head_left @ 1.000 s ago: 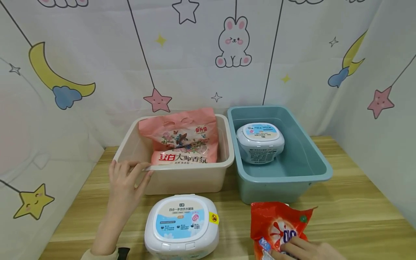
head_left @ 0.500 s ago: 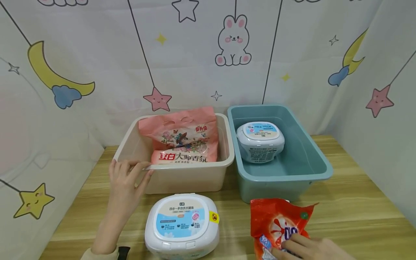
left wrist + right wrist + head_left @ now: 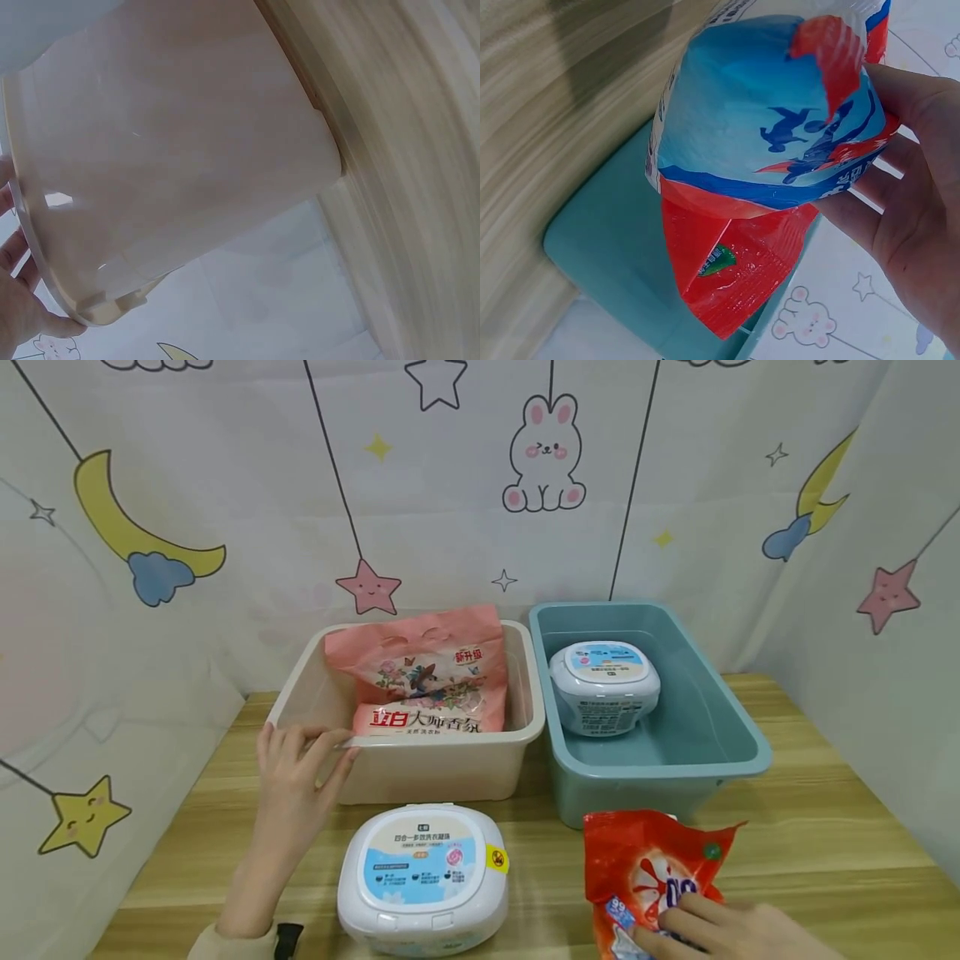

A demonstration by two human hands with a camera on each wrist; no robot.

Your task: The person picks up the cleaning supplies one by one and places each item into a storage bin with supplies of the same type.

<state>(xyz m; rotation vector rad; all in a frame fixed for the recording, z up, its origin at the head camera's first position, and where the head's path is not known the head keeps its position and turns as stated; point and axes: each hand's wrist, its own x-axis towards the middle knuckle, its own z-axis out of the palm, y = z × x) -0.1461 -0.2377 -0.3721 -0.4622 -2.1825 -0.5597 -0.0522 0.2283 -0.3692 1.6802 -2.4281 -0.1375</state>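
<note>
My left hand [image 3: 292,777] grips the front left rim of a cream plastic bin [image 3: 435,772], fingers over the edge; the left wrist view shows the thumb and fingers [image 3: 13,251] at that rim. Inside the bin leans a pink laundry powder bag [image 3: 431,681]. My right hand [image 3: 720,931] holds a red laundry detergent bag [image 3: 637,864] in front of the teal bin [image 3: 652,772]. In the right wrist view the detergent bag's blue side [image 3: 735,105] faces the camera, with thumb and fingers around its edge. The bag's lower end falls outside the head view.
A white lidded laundry capsule box [image 3: 423,881] stands on the wooden table [image 3: 810,852] between my hands. A similar white box [image 3: 603,689] sits in the left part of the teal bin. A printed curtain [image 3: 450,485] hangs close behind both bins.
The red detergent bag has risen slightly in the head view, with my right hand still on it. The left hand keeps its grip on the cream bin's rim. The camera view shifts slightly.
</note>
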